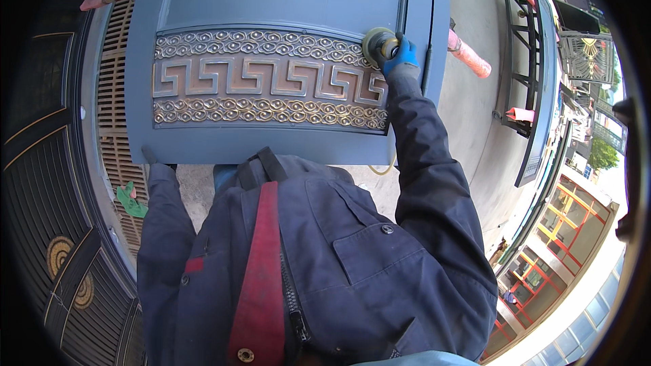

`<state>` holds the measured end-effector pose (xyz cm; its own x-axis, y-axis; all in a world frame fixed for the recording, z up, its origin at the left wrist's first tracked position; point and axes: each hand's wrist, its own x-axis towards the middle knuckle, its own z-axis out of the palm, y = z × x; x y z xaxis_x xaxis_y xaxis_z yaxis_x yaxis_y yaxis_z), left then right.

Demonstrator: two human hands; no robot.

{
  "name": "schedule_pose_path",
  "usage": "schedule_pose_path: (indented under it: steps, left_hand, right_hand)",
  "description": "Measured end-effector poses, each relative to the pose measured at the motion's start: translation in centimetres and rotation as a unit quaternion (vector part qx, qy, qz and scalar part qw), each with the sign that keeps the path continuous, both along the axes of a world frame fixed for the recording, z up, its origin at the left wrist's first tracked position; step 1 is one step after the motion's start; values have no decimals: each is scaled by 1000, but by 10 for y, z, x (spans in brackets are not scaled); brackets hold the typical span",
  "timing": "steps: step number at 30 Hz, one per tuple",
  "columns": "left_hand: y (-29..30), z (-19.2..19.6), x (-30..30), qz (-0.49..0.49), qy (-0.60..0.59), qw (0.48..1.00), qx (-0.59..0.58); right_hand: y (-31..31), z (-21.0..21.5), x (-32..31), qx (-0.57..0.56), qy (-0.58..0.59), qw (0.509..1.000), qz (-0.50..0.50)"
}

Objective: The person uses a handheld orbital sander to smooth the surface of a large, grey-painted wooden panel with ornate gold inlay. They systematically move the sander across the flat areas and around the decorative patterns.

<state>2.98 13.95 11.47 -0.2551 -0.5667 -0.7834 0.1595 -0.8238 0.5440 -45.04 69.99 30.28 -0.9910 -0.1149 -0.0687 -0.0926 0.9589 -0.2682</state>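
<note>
A blue-grey door panel [271, 146] lies in front of me, with a decorative band of raised key-pattern relief [261, 76] between two rows of gold-tinted scrollwork. My right hand [404, 55], in a blue glove, is closed round a small round sander [375, 42]. The sander's disc sits at the right end of the upper scroll row, by the recess edge. My left hand [149, 154] is at the panel's near left corner. One grey digit shows on its top face; the other fingers are hidden.
Pink-wrapped bars [468, 54] stick out on both sides of the panel. A pale hose [385, 170] hangs beneath its near edge. Dark ornate doors [47, 183] and a slatted grating [114, 95] are at the left. A black rack [521, 54] stands on the right.
</note>
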Motion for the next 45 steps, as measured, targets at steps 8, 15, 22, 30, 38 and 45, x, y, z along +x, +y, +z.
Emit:
schedule_pose_path:
  steps: [8, 15, 22, 30, 38, 45]
  left_hand:
    - [-12, -20, 10, -74, -14, 997, -31]
    - [-17, -22, 14, -72, 34, 995, -68]
    - [-25, -56, 34, -99, 42, 992, -68]
    - [-20, -58, 32, -131, -25, 972, -194]
    - [-32, -70, 21, -327, -133, 823, -445]
    - [14, 28, -13, -33, -1, 999, 17]
  right_hand:
    - [-30, -7, 21, 3, -4, 996, 86]
    - [-98, 10, 33, 30, -31, 986, 160]
    - [-100, 17, 15, 49, -16, 989, 136]
    - [-90, 6, 27, 74, -34, 982, 170]
    - [-29, 8, 9, 73, 10, 993, 95]
    - [-52, 21, 47, -101, 4, 993, 65]
